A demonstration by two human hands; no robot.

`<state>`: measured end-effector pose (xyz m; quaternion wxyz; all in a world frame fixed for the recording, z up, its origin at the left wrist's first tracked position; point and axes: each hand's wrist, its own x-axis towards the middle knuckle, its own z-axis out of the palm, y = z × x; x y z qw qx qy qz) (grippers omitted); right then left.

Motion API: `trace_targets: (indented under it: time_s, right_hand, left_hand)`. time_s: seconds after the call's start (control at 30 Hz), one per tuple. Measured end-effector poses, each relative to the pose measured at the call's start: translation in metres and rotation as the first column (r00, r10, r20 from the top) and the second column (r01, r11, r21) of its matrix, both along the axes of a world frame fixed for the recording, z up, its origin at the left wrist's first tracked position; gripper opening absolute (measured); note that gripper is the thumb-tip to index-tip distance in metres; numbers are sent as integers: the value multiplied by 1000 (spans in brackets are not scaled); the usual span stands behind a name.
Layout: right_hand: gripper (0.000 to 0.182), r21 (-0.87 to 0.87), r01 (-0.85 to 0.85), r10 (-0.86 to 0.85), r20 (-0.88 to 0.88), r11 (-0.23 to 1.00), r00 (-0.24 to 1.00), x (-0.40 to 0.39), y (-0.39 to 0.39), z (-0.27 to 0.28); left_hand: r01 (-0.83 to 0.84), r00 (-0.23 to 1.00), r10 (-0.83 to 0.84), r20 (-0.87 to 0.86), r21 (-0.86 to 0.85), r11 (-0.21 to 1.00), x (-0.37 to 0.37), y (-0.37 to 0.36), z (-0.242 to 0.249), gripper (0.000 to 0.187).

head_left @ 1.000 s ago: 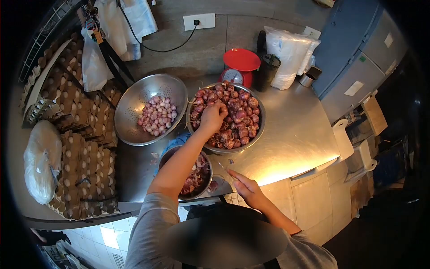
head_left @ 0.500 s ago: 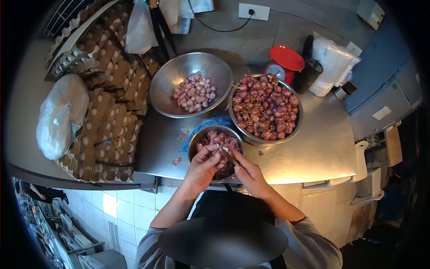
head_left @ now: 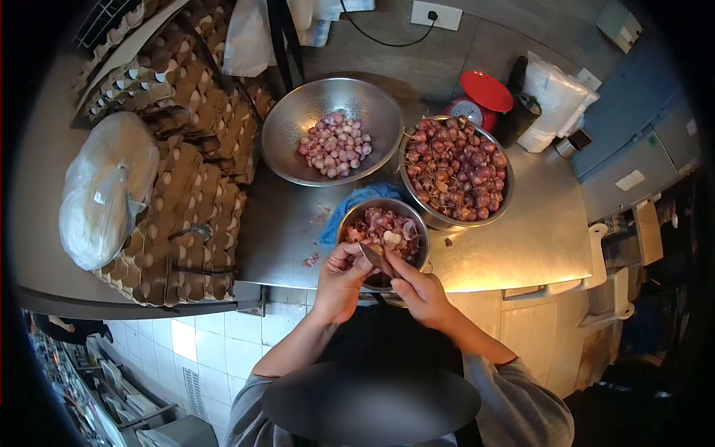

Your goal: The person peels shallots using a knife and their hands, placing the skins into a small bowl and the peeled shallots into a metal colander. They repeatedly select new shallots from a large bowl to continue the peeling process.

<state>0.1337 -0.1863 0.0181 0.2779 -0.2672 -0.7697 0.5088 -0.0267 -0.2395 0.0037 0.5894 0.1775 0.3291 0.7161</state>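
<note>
Over a steel bowl of papery peels, my two hands meet. My right hand grips a small knife, its blade pointing up and left across the left fingertips. My left hand is closed in a pinch around what looks like a shallot, mostly hidden by fingers and blade. Behind the bowl stands a steel colander with peeled shallots in its bottom. To its right, a large steel bowl is heaped with unpeeled shallots.
A blue cloth lies against the peel bowl on the steel table. Stacked egg trays and a knotted plastic bag stand at the left. A red scale and white plastic packs are at the back right.
My view has shifted a little, so the bowls appear farther right. The knife blade has turned and now lies broader across my left fingertips. Both hands keep their hold.
</note>
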Motion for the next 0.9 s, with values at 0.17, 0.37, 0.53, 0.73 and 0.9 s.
trace_targets:
  time_s: [0.17, 0.37, 0.53, 0.73, 0.9]
  right_hand:
    - [40, -172, 22, -53, -179, 985, 982, -12, -6, -18]
    - [24, -530, -53, -127, -297, 846, 946, -21, -9, -27]
    - [18, -711, -157, -240, -424, 685, 873, -31, -10, -25]
    - [16, -632, -37, -285, -399, 774, 872, -47, -12, -31]
    - [16, -649, -108, -216, -399, 754, 891, -44, -11, -25]
  left_hand:
    - [-47, 991, 50, -121, 25, 999, -2, 0, -9, 19]
    - [-31, 964, 40, -263, 39, 999, 1, -3, -8, 23]
    - [49, 927, -38, -373, 21, 999, -7, -1, -18, 29]
    - [22, 882, -26, -470, -15, 1000, -12, 6, -22, 33]
    - [28, 926, -55, -374, -76, 997, -15, 8, -21, 27]
